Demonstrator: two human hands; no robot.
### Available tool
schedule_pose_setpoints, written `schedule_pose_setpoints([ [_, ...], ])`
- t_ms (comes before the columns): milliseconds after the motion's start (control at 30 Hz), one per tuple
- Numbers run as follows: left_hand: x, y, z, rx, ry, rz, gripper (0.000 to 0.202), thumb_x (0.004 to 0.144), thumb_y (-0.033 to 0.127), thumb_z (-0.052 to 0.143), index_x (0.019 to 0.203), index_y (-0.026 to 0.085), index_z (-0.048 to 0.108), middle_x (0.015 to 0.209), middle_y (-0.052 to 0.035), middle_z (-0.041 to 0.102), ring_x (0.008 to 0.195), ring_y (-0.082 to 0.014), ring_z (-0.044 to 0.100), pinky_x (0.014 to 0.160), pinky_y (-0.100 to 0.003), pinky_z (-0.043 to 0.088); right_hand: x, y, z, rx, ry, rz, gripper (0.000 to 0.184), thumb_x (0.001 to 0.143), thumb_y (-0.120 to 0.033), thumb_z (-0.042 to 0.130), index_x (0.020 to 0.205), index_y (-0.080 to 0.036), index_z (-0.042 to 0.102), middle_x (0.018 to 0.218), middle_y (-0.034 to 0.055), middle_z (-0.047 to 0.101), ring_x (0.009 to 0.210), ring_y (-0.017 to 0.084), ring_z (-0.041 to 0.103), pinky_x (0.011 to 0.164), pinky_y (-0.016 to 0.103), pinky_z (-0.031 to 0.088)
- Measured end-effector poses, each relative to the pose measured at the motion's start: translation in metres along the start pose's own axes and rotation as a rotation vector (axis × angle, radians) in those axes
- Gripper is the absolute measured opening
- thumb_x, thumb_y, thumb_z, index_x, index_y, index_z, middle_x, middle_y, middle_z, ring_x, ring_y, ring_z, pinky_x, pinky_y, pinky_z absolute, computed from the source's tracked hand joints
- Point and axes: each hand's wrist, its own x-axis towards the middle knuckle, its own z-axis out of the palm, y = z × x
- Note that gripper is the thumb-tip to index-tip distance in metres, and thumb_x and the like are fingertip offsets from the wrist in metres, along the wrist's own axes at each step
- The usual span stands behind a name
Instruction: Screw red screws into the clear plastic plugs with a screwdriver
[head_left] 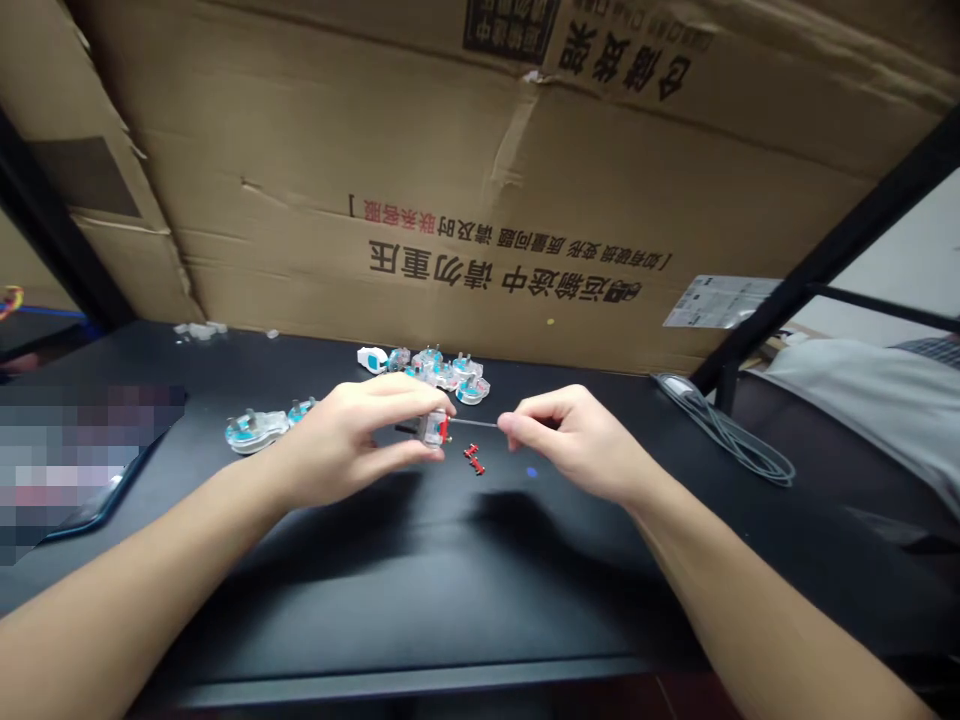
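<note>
Between the thumb and fingers of my left hand (367,435) is a clear plug (430,428) with a red part on its right side. My right hand (574,440) pinches a thin metal screwdriver (476,423), whose handle end is hidden by the fingers. Its shaft runs level toward the red side of the plug; I cannot tell whether the tip touches. Just below, small red pieces (474,459) with metal ends lie on the black tabletop (442,610).
Behind my hands lie several clear and blue plugs (471,390) and a white one (372,360). More plugs (256,431) sit left. A grey cable (739,440) lies coiled at right. A cardboard sheet (300,250) stands at the back. Black frame posts (757,290) flank the table.
</note>
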Motion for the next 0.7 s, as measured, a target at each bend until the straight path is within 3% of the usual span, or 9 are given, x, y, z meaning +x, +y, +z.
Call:
schedule_pose_setpoints([
  [67, 0.000, 0.000, 0.002, -0.052, 0.002, -0.089, 0.022, 0.086, 0.032, 0.070, 0.103, 0.019, 0.075, 0.099, -0.0054, 0.075, 0.087, -0.0200, 0.066, 0.083, -0.027, 0.050, -0.001, 0.001, 0.002, -0.093, 0.152, -0.091, 0.038, 0.091, -0.038, 0.061, 0.061, -0.016, 0.070, 0.051, -0.0020, 0.055, 0.046, 0.009, 0.045, 0.046, 0.025, 0.033],
  [133, 0.001, 0.001, 0.008, -0.219, -0.003, -0.236, 0.024, 0.090, 0.038, 0.065, 0.099, 0.018, 0.075, 0.098, -0.0054, 0.076, 0.089, -0.0212, 0.068, 0.082, -0.028, 0.051, -0.004, 0.001, 0.003, -0.283, 0.365, -0.282, 0.031, 0.090, -0.032, 0.065, 0.063, -0.018, 0.070, 0.053, -0.0009, 0.059, 0.048, 0.010, 0.048, 0.049, 0.026, 0.035],
  [233, 0.004, 0.000, 0.017, -0.515, 0.003, -0.374, 0.032, 0.094, 0.043, 0.059, 0.103, 0.016, 0.074, 0.102, -0.0079, 0.076, 0.098, -0.0245, 0.069, 0.087, -0.031, 0.052, -0.006, 0.000, 0.002, -0.453, 0.513, -0.498, 0.017, 0.087, -0.024, 0.069, 0.070, -0.022, 0.072, 0.060, 0.0001, 0.065, 0.054, 0.012, 0.054, 0.054, 0.027, 0.042],
  [300, 0.004, -0.001, 0.019, -0.556, 0.033, -0.388, 0.032, 0.093, 0.043, 0.060, 0.104, 0.016, 0.074, 0.104, -0.0081, 0.076, 0.102, -0.0249, 0.069, 0.090, -0.032, 0.052, -0.005, -0.001, 0.000, -0.327, 0.521, -0.467, 0.005, 0.086, -0.021, 0.070, 0.083, -0.023, 0.073, 0.076, 0.0017, 0.071, 0.065, 0.014, 0.062, 0.061, 0.026, 0.048],
  [400, 0.004, -0.002, 0.016, -0.458, 0.096, -0.350, 0.030, 0.089, 0.042, 0.066, 0.102, 0.017, 0.073, 0.101, -0.0066, 0.075, 0.097, -0.0232, 0.069, 0.089, -0.030, 0.053, -0.003, -0.001, 0.000, 0.023, 0.484, -0.282, 0.007, 0.088, -0.022, 0.068, 0.095, -0.022, 0.070, 0.090, 0.0028, 0.072, 0.074, 0.014, 0.066, 0.064, 0.026, 0.052],
  [533, 0.001, -0.001, 0.014, -0.354, 0.162, -0.290, 0.034, 0.085, 0.042, 0.070, 0.107, 0.017, 0.072, 0.098, -0.0060, 0.075, 0.092, -0.0231, 0.070, 0.085, -0.030, 0.055, -0.004, 0.005, 0.001, 0.211, 0.407, -0.136, 0.018, 0.099, -0.031, 0.051, 0.103, -0.023, 0.067, 0.070, -0.0015, 0.065, 0.058, 0.012, 0.061, 0.055, 0.026, 0.048],
  [633, 0.000, -0.002, 0.015, -0.370, 0.180, -0.264, 0.035, 0.085, 0.040, 0.071, 0.111, 0.017, 0.071, 0.101, -0.0058, 0.076, 0.094, -0.0239, 0.071, 0.086, -0.030, 0.056, -0.005, 0.008, -0.001, 0.180, 0.394, -0.176, 0.013, 0.099, -0.028, 0.053, 0.108, -0.026, 0.062, 0.058, -0.0063, 0.054, 0.052, 0.011, 0.055, 0.054, 0.026, 0.046],
  [700, 0.000, -0.002, 0.016, -0.384, 0.183, -0.245, 0.033, 0.085, 0.038, 0.071, 0.111, 0.018, 0.072, 0.104, -0.0061, 0.076, 0.096, -0.0243, 0.071, 0.087, -0.030, 0.056, -0.005, 0.009, -0.003, 0.193, 0.420, -0.262, 0.017, 0.094, -0.023, 0.061, 0.110, -0.028, 0.058, 0.064, -0.0060, 0.057, 0.057, 0.012, 0.057, 0.057, 0.027, 0.046],
])
